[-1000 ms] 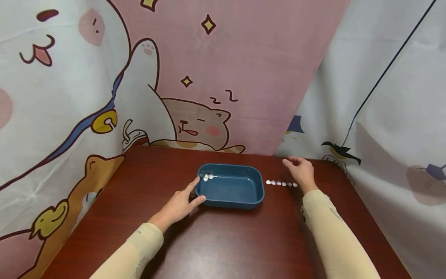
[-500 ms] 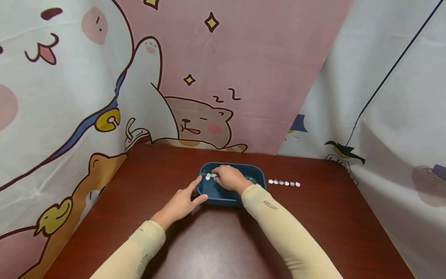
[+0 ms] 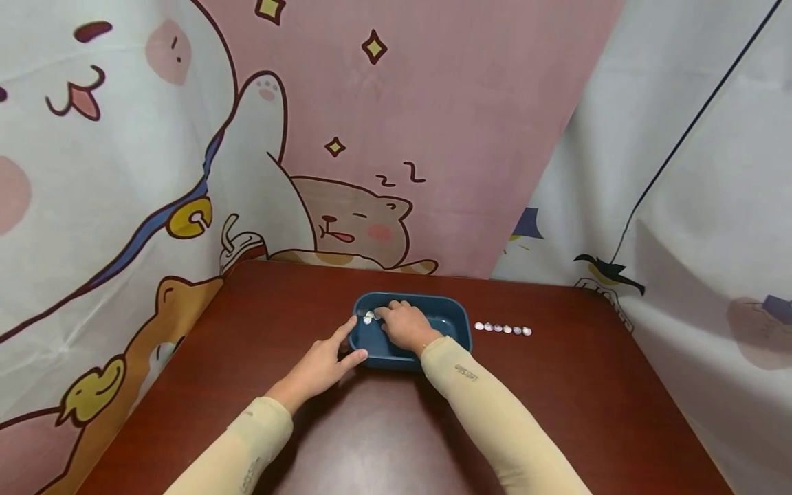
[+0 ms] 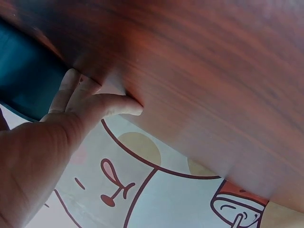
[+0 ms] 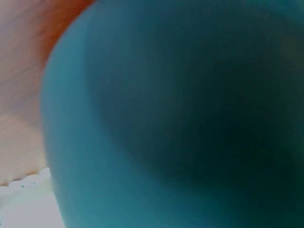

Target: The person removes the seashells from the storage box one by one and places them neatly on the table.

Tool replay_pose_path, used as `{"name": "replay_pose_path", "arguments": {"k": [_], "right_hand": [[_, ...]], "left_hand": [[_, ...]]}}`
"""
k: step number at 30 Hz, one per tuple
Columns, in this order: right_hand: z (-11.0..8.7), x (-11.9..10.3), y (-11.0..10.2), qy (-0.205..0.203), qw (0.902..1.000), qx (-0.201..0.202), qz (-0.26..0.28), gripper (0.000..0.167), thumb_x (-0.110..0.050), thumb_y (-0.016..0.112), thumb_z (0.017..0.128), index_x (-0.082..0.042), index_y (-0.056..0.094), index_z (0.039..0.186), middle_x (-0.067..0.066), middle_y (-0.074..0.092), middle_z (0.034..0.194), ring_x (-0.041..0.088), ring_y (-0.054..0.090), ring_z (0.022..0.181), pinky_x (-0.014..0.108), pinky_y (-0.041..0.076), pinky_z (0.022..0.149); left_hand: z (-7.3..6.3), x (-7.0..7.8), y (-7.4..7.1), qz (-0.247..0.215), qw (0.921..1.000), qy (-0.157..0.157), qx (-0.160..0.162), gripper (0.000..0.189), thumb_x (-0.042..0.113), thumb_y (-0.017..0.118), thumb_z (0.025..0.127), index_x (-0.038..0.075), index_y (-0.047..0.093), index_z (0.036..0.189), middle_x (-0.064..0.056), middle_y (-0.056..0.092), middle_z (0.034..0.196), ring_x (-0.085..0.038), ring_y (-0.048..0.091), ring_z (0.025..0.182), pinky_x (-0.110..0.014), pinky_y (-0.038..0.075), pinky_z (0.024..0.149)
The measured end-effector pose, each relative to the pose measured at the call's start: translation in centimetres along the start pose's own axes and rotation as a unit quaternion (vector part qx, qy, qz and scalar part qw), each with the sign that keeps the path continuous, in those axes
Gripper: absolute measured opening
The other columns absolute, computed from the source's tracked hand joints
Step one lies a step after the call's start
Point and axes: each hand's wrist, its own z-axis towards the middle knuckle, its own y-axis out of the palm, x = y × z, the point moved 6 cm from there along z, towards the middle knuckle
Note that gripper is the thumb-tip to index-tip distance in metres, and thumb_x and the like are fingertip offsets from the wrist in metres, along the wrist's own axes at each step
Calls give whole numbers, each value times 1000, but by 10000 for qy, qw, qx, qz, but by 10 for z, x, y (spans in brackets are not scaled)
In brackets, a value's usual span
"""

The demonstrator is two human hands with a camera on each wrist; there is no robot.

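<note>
A blue plastic basin (image 3: 386,354) stands on the table. Inside its left end lie a few small whitish shells (image 3: 368,318). My right hand (image 3: 407,326) reaches into the basin, its fingertips pinching at one of these shells; the fingers partly cover it. The right wrist view shows only the blurred basin wall (image 5: 71,123), not the hand. My left hand (image 3: 318,366) rests against the basin's left side, fingers extended and thumb spread near the front corner. In the left wrist view the left hand (image 4: 71,116) lies beside the basin (image 4: 23,71).
Right of the basin, several similar shells (image 3: 502,329) form a straight row on the reddish-brown table (image 3: 396,426). A cartoon-printed cloth (image 3: 458,137) hangs behind the table and along both sides.
My right hand has moved left from the far end of the shell row into the basin, to the shells there. My left hand stays at the basin's left side.
</note>
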Motion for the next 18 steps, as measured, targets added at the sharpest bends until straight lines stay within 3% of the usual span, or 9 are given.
{"name": "replay_pose_path", "arguments": {"k": [3, 7, 14, 18], "right_hand": [[2, -2, 5, 74, 9999, -134, -24, 41, -26, 58, 112, -21, 62, 152, 10, 66, 144, 30, 61, 130, 50, 49, 116], [0, -3, 4, 69, 9997, -130, -176, 39, -27, 59, 111, -23, 66, 149, 9, 67, 135, 26, 62, 118, 46, 53, 110], [-12, -3, -5, -675, 9952, 670, -232, 17, -13, 69, 103, -14, 86, 103, 2, 74, 94, 18, 65, 87, 37, 59, 85], [-18, -4, -7, -1079, 9912, 762, -66, 16, -13, 73, 101, -15, 86, 93, 0, 74, 82, 13, 63, 76, 35, 59, 77]], "left_hand": [[0, 0, 2, -23, 10000, 1, -1, 83, 54, 65, 105, 21, 29, 171, -14, 73, 136, -24, 73, 116, -53, 55, 106], [1, -1, 4, 2, 10000, 5, -18, 83, 56, 64, 104, 22, 28, 171, -14, 73, 136, -24, 73, 115, -53, 55, 106], [0, 0, 3, 8, 10000, 43, 48, 84, 56, 65, 104, 22, 29, 171, -14, 73, 136, -25, 72, 115, -53, 55, 106], [-2, 1, 0, 51, 10000, 13, 54, 83, 55, 65, 104, 22, 29, 171, -12, 75, 128, -21, 72, 105, -52, 56, 103]]}}
